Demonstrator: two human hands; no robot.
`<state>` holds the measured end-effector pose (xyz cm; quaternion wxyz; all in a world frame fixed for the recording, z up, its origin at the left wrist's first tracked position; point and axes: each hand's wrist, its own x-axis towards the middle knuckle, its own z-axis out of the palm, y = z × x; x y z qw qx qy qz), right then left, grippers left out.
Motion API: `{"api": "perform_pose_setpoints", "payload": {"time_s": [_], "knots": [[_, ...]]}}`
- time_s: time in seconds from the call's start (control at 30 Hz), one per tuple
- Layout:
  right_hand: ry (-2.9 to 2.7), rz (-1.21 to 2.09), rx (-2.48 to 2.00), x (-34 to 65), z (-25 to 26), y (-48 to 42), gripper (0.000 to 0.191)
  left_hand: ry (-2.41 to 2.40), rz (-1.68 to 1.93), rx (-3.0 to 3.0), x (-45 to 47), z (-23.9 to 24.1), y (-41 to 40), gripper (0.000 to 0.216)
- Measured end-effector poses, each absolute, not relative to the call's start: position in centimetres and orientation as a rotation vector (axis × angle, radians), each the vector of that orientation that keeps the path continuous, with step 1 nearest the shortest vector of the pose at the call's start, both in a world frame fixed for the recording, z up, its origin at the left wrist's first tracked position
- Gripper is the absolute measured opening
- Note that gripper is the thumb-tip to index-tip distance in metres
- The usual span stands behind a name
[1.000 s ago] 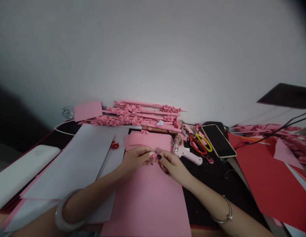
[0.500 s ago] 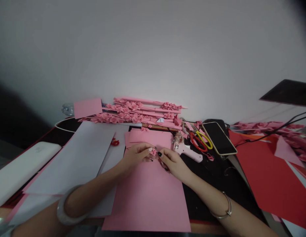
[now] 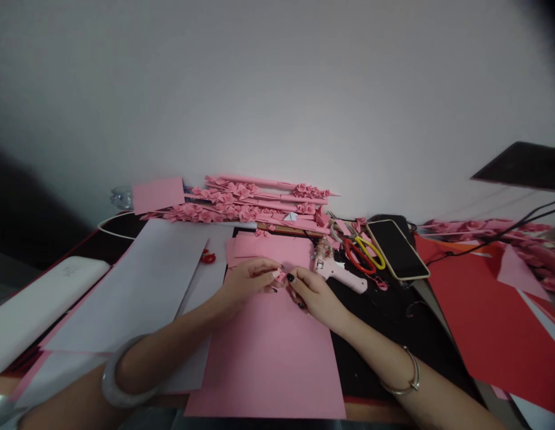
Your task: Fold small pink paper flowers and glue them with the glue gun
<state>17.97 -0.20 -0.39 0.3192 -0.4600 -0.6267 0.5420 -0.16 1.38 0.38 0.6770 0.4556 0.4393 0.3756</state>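
A small pink paper flower (image 3: 281,275) is pinched between both hands above a large pink paper sheet (image 3: 272,358). My left hand (image 3: 249,279) holds the flower from the left, thumb and fingers closed on it. From the right, my right hand (image 3: 313,294) presses thumb and forefinger together at the flower's edge; its other fingers are curled. Smaller pink sheets (image 3: 277,246) lie just beyond the hands, with a couple of loose paper flowers (image 3: 262,233) at their far edge. A pale pink glue gun (image 3: 344,277) rests right of my right hand.
Bundles of pink paper flowers (image 3: 232,209) line the wall. Red-handled scissors (image 3: 360,257), yellow-handled scissors (image 3: 372,252) and a phone (image 3: 397,249) lie at right, near red paper (image 3: 496,322). White sheets (image 3: 125,286) and a long white device (image 3: 48,304) occupy the left.
Both hands stay in nearly the same place. The flower has turned slightly between the fingertips, and the right fingertips have shifted a little.
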Motion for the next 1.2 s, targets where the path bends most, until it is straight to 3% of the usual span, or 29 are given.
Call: {"api": "perform_pose_setpoints", "payload": {"time_s": [0.8, 1.03, 1.2], "knots": [[-1.671, 1.382, -1.206, 18.04, -0.66, -0.19, 0.028, 0.938, 0.856, 1.148, -0.40, -0.35, 1.50, 0.022], [-1.708, 1.177, -1.135, 17.84, -0.71, -0.56, 0.005, 0.954, 0.881, 1.104, -0.37, -0.40, 1.58, 0.018], [-1.788, 1.042, -1.156, 17.60, -0.58, -0.71, 0.006, 1.011, 0.862, 1.107, -0.24, -0.35, 1.37, 0.021]]}}
